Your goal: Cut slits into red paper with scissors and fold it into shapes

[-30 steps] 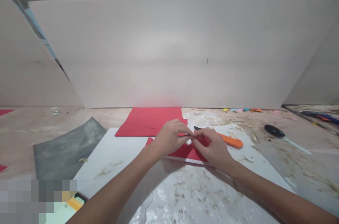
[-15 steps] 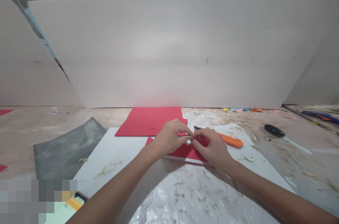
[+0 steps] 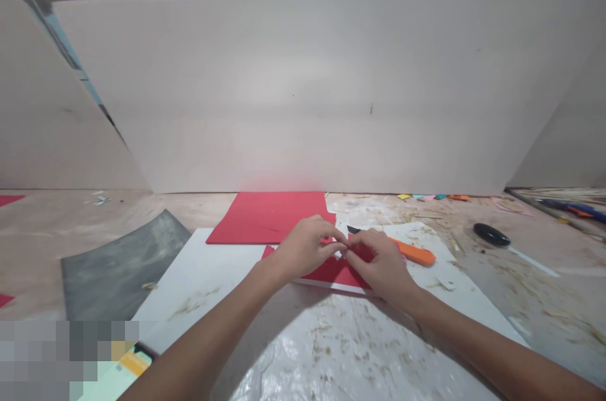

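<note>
My left hand (image 3: 310,244) and my right hand (image 3: 379,262) meet fingertip to fingertip above a red piece (image 3: 331,273) with a white front edge. Both are pinched closed; whatever is between the fingertips is too small and hidden to name. Behind my left hand a larger red sheet (image 3: 267,218) lies flat, its right edge ragged. An orange cutter (image 3: 414,252) rests just beyond my right hand, its dark blade pointing left. A white board (image 3: 203,287) lies beneath the red piece.
A grey sheet (image 3: 123,265) lies at left. At right are a black oval object (image 3: 491,235) with a pale strip and some blue tools (image 3: 572,206). Coloured scraps (image 3: 428,197) line the foot of a tall white panel (image 3: 312,85). Brown residue marks the work surface.
</note>
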`<act>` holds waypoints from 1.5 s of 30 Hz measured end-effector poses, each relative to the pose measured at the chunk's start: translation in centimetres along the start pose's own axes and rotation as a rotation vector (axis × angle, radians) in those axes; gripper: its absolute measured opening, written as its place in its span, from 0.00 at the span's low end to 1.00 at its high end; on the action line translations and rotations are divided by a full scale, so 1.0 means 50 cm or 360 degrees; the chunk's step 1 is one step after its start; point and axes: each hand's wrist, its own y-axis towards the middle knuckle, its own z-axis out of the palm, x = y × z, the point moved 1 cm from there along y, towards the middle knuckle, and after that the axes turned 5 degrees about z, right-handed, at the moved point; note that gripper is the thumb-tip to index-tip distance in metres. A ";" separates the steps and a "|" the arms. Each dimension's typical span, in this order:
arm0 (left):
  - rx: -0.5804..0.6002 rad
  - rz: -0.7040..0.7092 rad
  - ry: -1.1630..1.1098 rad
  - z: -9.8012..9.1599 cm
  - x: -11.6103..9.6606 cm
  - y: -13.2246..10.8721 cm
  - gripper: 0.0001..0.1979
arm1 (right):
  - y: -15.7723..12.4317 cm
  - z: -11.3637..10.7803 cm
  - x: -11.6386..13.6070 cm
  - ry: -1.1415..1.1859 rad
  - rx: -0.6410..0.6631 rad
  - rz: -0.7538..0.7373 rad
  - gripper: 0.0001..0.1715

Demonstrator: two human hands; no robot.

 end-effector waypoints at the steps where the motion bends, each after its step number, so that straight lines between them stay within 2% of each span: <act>1: 0.0003 0.0004 0.0004 -0.001 -0.001 0.000 0.08 | 0.000 0.000 0.000 0.0004 -0.0005 0.0003 0.06; 8: -0.0005 0.0116 0.0133 0.000 0.002 -0.001 0.07 | 0.001 0.000 0.001 -0.0003 -0.0023 0.0021 0.06; 14: -0.0112 0.0174 0.0326 0.009 0.007 -0.002 0.07 | 0.000 -0.001 0.001 -0.0023 -0.0032 0.0050 0.05; 24: -0.0145 0.0187 0.0126 0.008 0.002 0.000 0.07 | -0.005 -0.001 0.010 -0.0009 0.0005 0.0087 0.06; 31: -0.0082 0.0129 0.0073 0.008 0.002 -0.001 0.08 | -0.006 0.001 0.004 0.0007 0.0013 0.0081 0.06; 45: -0.0005 0.0189 0.0172 0.008 0.004 -0.003 0.08 | -0.005 -0.001 0.005 0.0030 0.0001 0.0084 0.06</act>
